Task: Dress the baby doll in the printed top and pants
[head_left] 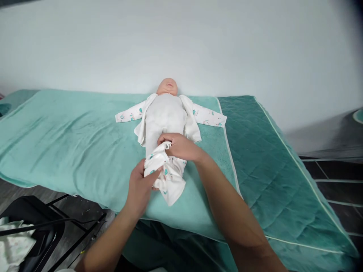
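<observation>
A baby doll (166,113) lies on its back on the green bed, head toward the wall. It wears a white printed jacket (208,116) spread at the front over a plain white garment, with both sleeves stretched out sideways. White printed baby pants (172,181) are bunched around the doll's legs. My left hand (141,181) grips the pants from the left side, thumb on top. Fingers curled, my right hand (180,145) holds the waistband near the doll's lower belly. The doll's legs are mostly hidden by the cloth and my hands.
A light green blanket (70,143) covers much of the bed, and a darker quilted cover (261,162) shows at the right. A white wall (181,41) runs along the back. At lower left stands a black chair (36,215) with printed cloth (14,241) on it.
</observation>
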`<action>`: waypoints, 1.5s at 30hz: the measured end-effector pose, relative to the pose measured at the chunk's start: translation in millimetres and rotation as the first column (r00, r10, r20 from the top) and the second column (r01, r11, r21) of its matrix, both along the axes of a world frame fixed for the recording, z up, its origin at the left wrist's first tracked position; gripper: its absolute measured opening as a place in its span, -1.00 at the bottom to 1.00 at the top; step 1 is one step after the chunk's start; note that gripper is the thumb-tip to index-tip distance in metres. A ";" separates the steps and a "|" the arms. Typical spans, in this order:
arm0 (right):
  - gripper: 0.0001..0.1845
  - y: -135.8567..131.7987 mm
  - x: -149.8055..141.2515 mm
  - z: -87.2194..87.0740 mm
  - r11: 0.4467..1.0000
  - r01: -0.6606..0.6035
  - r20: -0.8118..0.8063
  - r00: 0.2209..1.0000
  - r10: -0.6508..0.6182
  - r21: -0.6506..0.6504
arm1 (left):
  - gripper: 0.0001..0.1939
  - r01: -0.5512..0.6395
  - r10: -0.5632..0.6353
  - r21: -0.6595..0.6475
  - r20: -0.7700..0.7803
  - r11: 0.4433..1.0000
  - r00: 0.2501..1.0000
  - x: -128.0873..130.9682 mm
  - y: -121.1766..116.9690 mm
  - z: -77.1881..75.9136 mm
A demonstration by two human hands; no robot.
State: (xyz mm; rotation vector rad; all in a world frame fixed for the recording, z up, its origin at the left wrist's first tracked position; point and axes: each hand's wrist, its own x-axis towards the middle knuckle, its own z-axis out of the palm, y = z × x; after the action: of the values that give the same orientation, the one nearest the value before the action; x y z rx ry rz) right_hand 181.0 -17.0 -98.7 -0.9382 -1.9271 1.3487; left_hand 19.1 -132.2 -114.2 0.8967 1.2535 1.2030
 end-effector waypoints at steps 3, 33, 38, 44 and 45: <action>-0.82 -1.8 2.1 2.4 0.997 -0.074 0.086 0.994 0.074 0.001 | -0.69 -0.054 0.059 -0.075 0.060 0.996 0.996 14.3 -30.2 8.2; -0.91 -9.8 -0.4 -2.0 0.949 -0.233 0.462 0.879 0.113 0.211 | -0.65 -0.064 0.059 -0.143 -0.041 0.988 0.997 -22.6 -52.6 -27.5; -0.82 -9.9 3.7 0.3 0.957 -0.257 0.394 0.900 0.187 0.134 | -0.65 0.014 -0.012 0.022 -0.083 1.000 0.996 -42.5 -28.3 -35.5; -0.85 -14.6 4.7 11.2 0.959 -0.272 0.442 0.873 0.209 0.084 | -0.63 0.006 0.007 0.104 -0.120 0.995 0.993 -54.7 -6.1 -41.1; -0.87 -15.1 4.3 12.4 0.956 -0.280 0.454 0.866 0.209 0.094 | -0.63 -0.003 0.016 0.111 -0.116 0.994 0.993 -54.5 -3.6 -41.1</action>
State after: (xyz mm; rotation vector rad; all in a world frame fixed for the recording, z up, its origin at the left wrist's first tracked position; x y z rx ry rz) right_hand 185.3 -32.1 -86.3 -1.0093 -2.5333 1.1628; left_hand -35.4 -135.8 -155.3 1.0565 1.2948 1.2517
